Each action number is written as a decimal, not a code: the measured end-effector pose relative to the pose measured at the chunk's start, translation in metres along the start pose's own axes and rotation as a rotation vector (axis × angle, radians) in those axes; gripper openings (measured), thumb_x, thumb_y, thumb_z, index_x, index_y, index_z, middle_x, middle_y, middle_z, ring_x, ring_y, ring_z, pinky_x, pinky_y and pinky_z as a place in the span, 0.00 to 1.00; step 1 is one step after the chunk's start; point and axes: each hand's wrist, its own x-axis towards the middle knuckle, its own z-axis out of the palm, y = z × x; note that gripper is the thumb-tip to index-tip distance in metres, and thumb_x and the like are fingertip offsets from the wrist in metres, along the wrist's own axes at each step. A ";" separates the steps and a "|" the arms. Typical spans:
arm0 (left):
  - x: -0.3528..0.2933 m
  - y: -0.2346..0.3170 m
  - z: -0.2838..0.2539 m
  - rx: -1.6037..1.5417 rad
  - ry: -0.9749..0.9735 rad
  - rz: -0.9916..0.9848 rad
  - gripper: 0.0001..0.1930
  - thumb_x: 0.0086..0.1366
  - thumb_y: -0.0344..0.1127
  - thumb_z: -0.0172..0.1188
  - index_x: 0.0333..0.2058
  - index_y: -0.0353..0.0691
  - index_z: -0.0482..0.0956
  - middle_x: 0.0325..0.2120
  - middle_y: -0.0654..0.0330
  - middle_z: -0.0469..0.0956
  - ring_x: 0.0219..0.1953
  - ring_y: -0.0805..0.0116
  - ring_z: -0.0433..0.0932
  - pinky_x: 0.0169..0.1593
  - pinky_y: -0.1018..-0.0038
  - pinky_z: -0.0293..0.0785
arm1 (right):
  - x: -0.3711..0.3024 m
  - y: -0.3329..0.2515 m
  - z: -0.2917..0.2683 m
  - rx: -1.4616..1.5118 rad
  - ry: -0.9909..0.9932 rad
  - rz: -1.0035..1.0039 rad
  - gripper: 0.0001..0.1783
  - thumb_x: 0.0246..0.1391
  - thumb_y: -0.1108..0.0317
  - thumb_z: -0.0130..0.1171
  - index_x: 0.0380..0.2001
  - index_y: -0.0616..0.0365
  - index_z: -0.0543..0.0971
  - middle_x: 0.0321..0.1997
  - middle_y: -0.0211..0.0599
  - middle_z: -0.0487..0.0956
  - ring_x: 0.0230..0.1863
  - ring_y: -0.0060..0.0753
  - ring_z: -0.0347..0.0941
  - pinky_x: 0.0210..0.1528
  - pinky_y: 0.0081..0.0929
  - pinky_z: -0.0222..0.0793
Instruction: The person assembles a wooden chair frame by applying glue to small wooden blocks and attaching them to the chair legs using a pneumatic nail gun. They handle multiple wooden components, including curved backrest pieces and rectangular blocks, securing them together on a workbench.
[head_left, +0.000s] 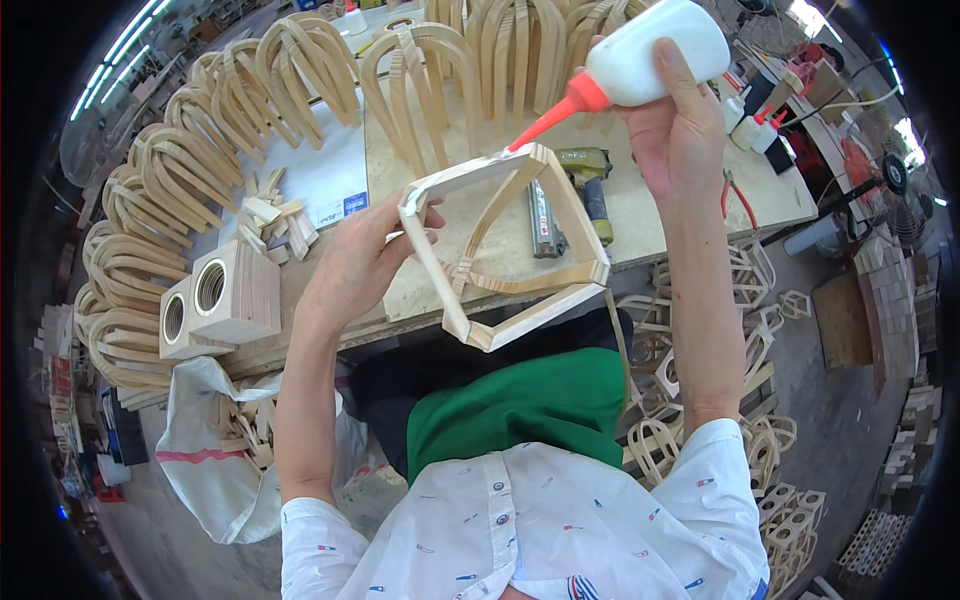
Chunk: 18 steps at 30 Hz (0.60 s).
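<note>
Polygonal wooden frame (545,315) held up off the tabletop (660,225), over its near edge and in front of the torso. Opening faces the wearer, curved ribs cross inside it, whole piece tilted.

Left hand (362,250): fingers curled round the frame's upper left corner, gripping it. Right hand (685,135): wrapped about a white squeeze bottle (625,65), thumb on the near side, palm partly in view. Both hands occupied.

Key relation: the bottle's long axis runs slantwise, base at upper right, red nozzle (550,120) pointing down and to the left. Its tip meets the frame's upper bar in this view, a little left of the upper right corner; touching or just above, cannot tell. From the right hand, the frame lies to the left and lower. That upper bar runs leftward from the nozzle, dropping slightly, to the corner in the left hand. Right hand is nearer the upper right corner; left hand has the opposite end. White streaks (490,158) show along the bar; thickness too small to judge.

Behind the frame: an olive-green power tool (590,165) on the tabletop. Arched wooden pieces (420,60) stand along the far and left sides; wood offcuts (265,215) heaped at left.
</note>
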 end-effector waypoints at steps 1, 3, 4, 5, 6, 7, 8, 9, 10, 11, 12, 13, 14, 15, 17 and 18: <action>0.000 -0.002 -0.001 0.018 -0.013 0.002 0.15 0.62 0.28 0.58 0.48 0.33 0.75 0.36 0.59 0.80 0.41 0.69 0.77 0.47 0.71 0.73 | 0.001 -0.002 -0.007 0.014 0.021 -0.001 0.23 0.62 0.65 0.55 0.55 0.65 0.65 0.52 0.46 0.74 0.56 0.49 0.72 0.56 0.51 0.70; 0.001 0.001 -0.002 0.021 0.001 -0.004 0.14 0.62 0.28 0.59 0.47 0.32 0.75 0.37 0.58 0.80 0.41 0.68 0.77 0.47 0.71 0.73 | 0.000 -0.006 -0.015 0.036 0.054 -0.008 0.22 0.62 0.65 0.55 0.55 0.65 0.65 0.52 0.45 0.74 0.56 0.49 0.72 0.55 0.51 0.70; 0.001 0.002 -0.001 0.021 0.007 -0.007 0.14 0.62 0.28 0.59 0.46 0.32 0.76 0.38 0.58 0.80 0.41 0.68 0.78 0.47 0.70 0.73 | -0.001 -0.006 -0.016 0.044 0.066 -0.015 0.22 0.62 0.65 0.55 0.55 0.65 0.65 0.52 0.46 0.74 0.56 0.49 0.72 0.55 0.50 0.70; 0.001 0.001 -0.001 0.013 0.004 -0.005 0.14 0.62 0.28 0.59 0.46 0.32 0.76 0.38 0.58 0.80 0.41 0.68 0.78 0.47 0.70 0.73 | -0.002 -0.007 -0.018 0.051 0.078 -0.022 0.22 0.62 0.65 0.55 0.55 0.65 0.65 0.52 0.46 0.74 0.55 0.49 0.72 0.56 0.50 0.70; 0.002 -0.001 -0.002 0.007 0.000 -0.003 0.13 0.62 0.28 0.59 0.45 0.32 0.76 0.39 0.57 0.80 0.41 0.67 0.78 0.47 0.70 0.73 | -0.003 -0.005 -0.020 0.042 0.086 -0.024 0.22 0.62 0.65 0.55 0.55 0.65 0.65 0.52 0.46 0.74 0.55 0.48 0.72 0.55 0.50 0.70; 0.003 0.000 -0.001 0.002 -0.005 -0.001 0.13 0.62 0.28 0.59 0.45 0.32 0.76 0.39 0.57 0.80 0.41 0.67 0.78 0.47 0.70 0.73 | -0.003 -0.003 -0.021 0.033 0.094 -0.025 0.22 0.62 0.65 0.55 0.55 0.65 0.66 0.52 0.46 0.74 0.55 0.48 0.73 0.55 0.50 0.71; 0.004 0.003 0.000 0.002 -0.005 0.004 0.11 0.62 0.28 0.58 0.43 0.31 0.77 0.40 0.57 0.80 0.42 0.67 0.78 0.47 0.69 0.73 | -0.003 -0.001 -0.024 0.025 0.102 -0.026 0.22 0.62 0.65 0.55 0.55 0.65 0.66 0.52 0.46 0.74 0.55 0.48 0.73 0.55 0.50 0.71; 0.004 0.004 0.000 0.001 -0.006 0.000 0.10 0.62 0.28 0.58 0.42 0.31 0.77 0.40 0.57 0.80 0.42 0.67 0.78 0.47 0.70 0.73 | -0.003 0.001 -0.025 0.034 0.098 -0.020 0.22 0.62 0.65 0.55 0.55 0.65 0.66 0.52 0.46 0.74 0.54 0.48 0.73 0.55 0.50 0.71; 0.004 0.004 -0.001 0.001 -0.006 -0.004 0.10 0.62 0.28 0.58 0.41 0.31 0.77 0.40 0.57 0.80 0.42 0.67 0.78 0.47 0.70 0.73 | -0.003 0.003 -0.027 0.043 0.093 -0.013 0.22 0.62 0.65 0.55 0.55 0.64 0.66 0.52 0.45 0.74 0.54 0.48 0.73 0.55 0.49 0.71; 0.004 0.005 -0.001 0.000 -0.006 -0.009 0.09 0.62 0.28 0.58 0.40 0.31 0.77 0.40 0.57 0.80 0.42 0.67 0.78 0.47 0.70 0.73 | -0.003 0.004 -0.028 0.052 0.088 -0.006 0.22 0.62 0.65 0.55 0.55 0.64 0.66 0.51 0.45 0.74 0.54 0.48 0.73 0.54 0.49 0.71; 0.004 0.005 0.000 -0.010 -0.005 -0.023 0.09 0.62 0.28 0.58 0.40 0.31 0.77 0.40 0.57 0.80 0.42 0.67 0.78 0.46 0.70 0.73 | -0.003 0.007 -0.030 0.070 0.090 -0.001 0.22 0.62 0.65 0.55 0.55 0.64 0.66 0.51 0.45 0.74 0.54 0.48 0.73 0.54 0.49 0.72; 0.004 0.005 0.001 -0.021 -0.004 -0.037 0.09 0.62 0.28 0.58 0.40 0.31 0.77 0.41 0.57 0.80 0.42 0.67 0.77 0.46 0.70 0.73 | -0.003 0.010 -0.031 0.089 0.092 0.005 0.22 0.62 0.65 0.55 0.55 0.64 0.66 0.51 0.45 0.74 0.54 0.48 0.73 0.54 0.49 0.72; 0.004 0.004 0.001 -0.031 -0.003 -0.051 0.09 0.62 0.28 0.58 0.40 0.31 0.77 0.41 0.57 0.80 0.42 0.68 0.77 0.46 0.70 0.73 | -0.003 0.012 -0.032 0.107 0.093 0.011 0.22 0.62 0.65 0.55 0.55 0.64 0.66 0.51 0.45 0.75 0.54 0.48 0.73 0.54 0.49 0.72; 0.004 0.003 0.001 -0.030 0.003 -0.038 0.09 0.62 0.28 0.58 0.41 0.31 0.77 0.40 0.57 0.80 0.42 0.68 0.77 0.46 0.70 0.73 | -0.004 0.011 -0.032 0.094 0.098 -0.001 0.22 0.62 0.65 0.55 0.55 0.64 0.66 0.51 0.45 0.74 0.54 0.48 0.73 0.54 0.50 0.72; 0.004 0.000 0.001 -0.028 0.014 -0.010 0.11 0.62 0.28 0.58 0.42 0.31 0.77 0.40 0.57 0.80 0.41 0.68 0.77 0.45 0.71 0.73 | -0.006 0.009 -0.031 0.068 0.109 -0.023 0.22 0.61 0.65 0.55 0.55 0.64 0.65 0.51 0.45 0.74 0.54 0.48 0.73 0.55 0.50 0.72; 0.004 0.001 0.001 -0.040 0.012 -0.026 0.11 0.62 0.28 0.58 0.43 0.31 0.77 0.40 0.57 0.80 0.41 0.69 0.77 0.45 0.71 0.73 | -0.007 0.008 -0.030 0.058 0.128 -0.031 0.23 0.61 0.65 0.55 0.55 0.64 0.65 0.51 0.46 0.74 0.54 0.49 0.73 0.55 0.50 0.71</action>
